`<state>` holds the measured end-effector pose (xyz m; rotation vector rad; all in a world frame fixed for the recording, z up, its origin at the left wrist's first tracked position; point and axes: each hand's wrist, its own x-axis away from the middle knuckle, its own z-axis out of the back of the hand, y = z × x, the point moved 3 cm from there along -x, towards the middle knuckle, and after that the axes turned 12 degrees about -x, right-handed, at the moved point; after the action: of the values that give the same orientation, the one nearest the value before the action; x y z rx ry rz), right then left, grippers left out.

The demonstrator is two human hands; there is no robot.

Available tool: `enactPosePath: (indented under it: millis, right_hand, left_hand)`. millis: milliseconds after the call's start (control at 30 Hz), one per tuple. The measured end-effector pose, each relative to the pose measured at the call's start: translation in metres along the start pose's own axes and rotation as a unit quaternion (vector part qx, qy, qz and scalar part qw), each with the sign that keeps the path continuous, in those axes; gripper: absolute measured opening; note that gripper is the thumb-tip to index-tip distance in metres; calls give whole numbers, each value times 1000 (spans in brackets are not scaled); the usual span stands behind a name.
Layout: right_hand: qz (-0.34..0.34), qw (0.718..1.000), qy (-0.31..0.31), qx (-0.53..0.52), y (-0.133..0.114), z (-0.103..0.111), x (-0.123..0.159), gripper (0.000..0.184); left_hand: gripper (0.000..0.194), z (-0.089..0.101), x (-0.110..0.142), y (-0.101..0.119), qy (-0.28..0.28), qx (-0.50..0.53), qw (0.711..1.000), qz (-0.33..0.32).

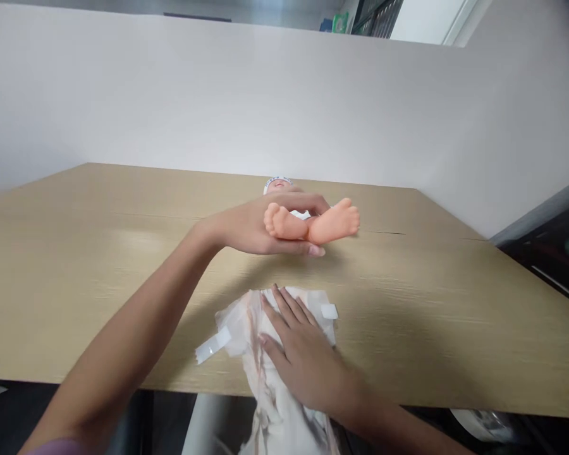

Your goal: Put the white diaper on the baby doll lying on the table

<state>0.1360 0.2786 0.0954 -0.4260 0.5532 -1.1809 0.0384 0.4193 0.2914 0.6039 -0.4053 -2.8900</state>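
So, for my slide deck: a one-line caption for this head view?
Left hand lifts a doll by its legs; right hand flat on a diaper.

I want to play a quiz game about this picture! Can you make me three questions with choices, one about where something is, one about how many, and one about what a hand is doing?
1. Where does the diaper lie?
A. At the near edge of the wooden table, partly hanging over
B. On the doll's head
C. Against the white wall

2. How many doll feet show?
A. One
B. Two
C. Four

3. What is the left hand doing?
A. Resting flat on the table
B. Gripping the doll's legs, raised off the table
C. Pointing at the wall

Answers:
1 A: its lower part drops past the table edge, under the flat right hand.
2 B: two small feet stick out beside the fingers.
3 B: the fingers wrap round the legs.
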Motion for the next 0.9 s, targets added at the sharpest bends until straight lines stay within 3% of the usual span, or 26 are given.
enactPosePath:
  millis: [267,400,600,767,900]
  right_hand:
    - [-21,999,3,25,42,2,-84,61]
    - [16,999,27,-8,55,15,-115,56]
    - [22,990,133,-38,85,59,-97,37]
    - [28,991,113,-70,123,90,-71,33]
    - [9,984,98,-147,137,100,-69,35]
  left_hand:
    - [36,14,3,-9,26,-14,1000,6]
    - [32,14,4,-14,36,8,999,-8]
    - [31,15,4,-17,0,57,998,-17]
    - [30,13,4,-15,2,46,998,-33]
    - [30,11,4,-15,9,36,999,-39]
